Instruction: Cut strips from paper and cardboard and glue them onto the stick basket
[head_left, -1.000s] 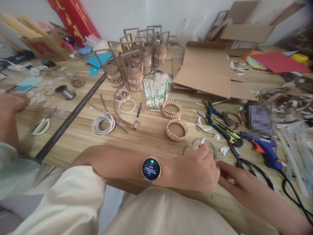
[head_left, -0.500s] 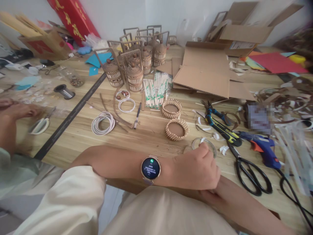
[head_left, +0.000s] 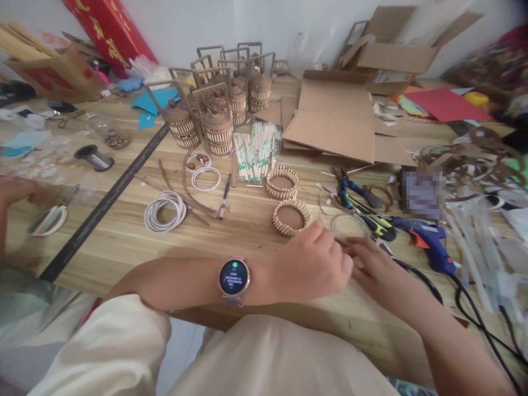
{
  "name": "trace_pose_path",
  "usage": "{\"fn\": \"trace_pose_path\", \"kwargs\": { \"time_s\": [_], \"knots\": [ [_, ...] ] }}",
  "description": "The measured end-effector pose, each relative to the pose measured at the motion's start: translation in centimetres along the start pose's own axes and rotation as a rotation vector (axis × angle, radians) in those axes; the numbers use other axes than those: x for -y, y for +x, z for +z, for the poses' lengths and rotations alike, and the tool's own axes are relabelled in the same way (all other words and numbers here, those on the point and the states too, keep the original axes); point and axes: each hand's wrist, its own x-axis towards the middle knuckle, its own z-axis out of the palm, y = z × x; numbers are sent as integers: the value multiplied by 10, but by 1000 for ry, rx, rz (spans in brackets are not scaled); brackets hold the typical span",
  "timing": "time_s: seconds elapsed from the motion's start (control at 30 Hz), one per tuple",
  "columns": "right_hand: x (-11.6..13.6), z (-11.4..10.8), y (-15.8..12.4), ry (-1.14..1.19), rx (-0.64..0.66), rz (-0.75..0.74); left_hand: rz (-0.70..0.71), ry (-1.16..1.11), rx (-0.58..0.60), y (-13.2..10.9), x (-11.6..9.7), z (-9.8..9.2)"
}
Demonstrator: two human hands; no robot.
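Head: left hand [head_left: 313,265] curled beside ring [head_left: 348,215]

Large gold Chinese characters, cut off by the frame edge, stand on the red box [head_left: 103,25]. The smartwatch [head_left: 234,276] at the wrist of the left hand [head_left: 313,264] shows a green icon above white text too small to read. Green print on the stick wrappers [head_left: 256,151] and the white label [head_left: 390,76] on a cardboard box are illegible.

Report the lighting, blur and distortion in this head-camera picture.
Head view: soft, even light, no hard shadows; centre sharp around the left hand and right hand; the edges smear and bend, blurring the co-worker's hand at left; a pixelated square patch masks something near the blue glue gun.
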Motion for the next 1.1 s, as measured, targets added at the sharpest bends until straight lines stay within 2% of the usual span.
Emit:
{"fn": "trace_pose_path", "kwargs": {
  "time_s": [0.1,0.17,0.27,0.4,0.6,0.73,0.8,0.87,1.0,1.1],
  "knots": [
    [-14,1,28,24,48,95,-93,-22,93,-9,12,2],
    [-14,-3,25,25,90,166,-176,-67,144,-18,21,6],
    [0,-9,12,-22,134,251,-252,-188,185,-33,33,15],
    [20,-14,14,-54,197,257,-304,-317,230,-44,39,32],
    [36,-13,24,-81,223,233,-341,-383,267,-32,37,59],
    [38,-15,21,9,209,214,-412,-479,285,-26,39,61],
    [36,-19,18,67,181,209,-464,-612,253,-28,44,53],
    [32,-24,17,132,119,211,-496,-856,258,-33,51,44],
    [26,-34,17,283,-13,236,-535,-1420,387,-45,58,30],
    [27,-38,22,452,-43,211,-563,-1667,433,-49,57,28]
  ]
}}
